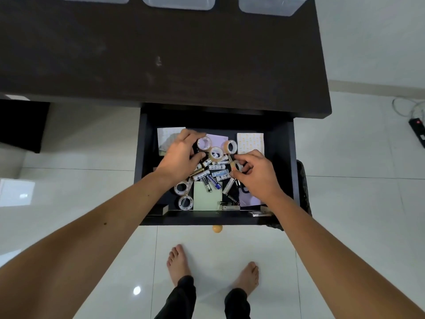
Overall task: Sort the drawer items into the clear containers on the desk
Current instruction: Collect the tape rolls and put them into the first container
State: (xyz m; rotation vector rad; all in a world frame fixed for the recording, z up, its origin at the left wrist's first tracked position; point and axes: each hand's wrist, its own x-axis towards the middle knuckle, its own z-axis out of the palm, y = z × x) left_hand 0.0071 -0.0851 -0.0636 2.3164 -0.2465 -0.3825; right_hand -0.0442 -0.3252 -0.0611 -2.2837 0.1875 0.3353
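Inside the open dark wooden drawer [281,171] lies a jumble of glossy clear tape rolls [215,154], slim cylindrical batteries [217,173] pointing every which way, and flat paper pads, one pale green [207,199]. Palm down, the left hand [181,155] curls its fingers around a clear tape roll [204,142] lying flat at the back of the pile. To its right, the right hand [255,173] pinches a small tape roll [236,167] between thumb and fingertips, tilted on edge. Three clear plastic containers [179,2] sit along the far edge of the matte dark worktop [161,54].
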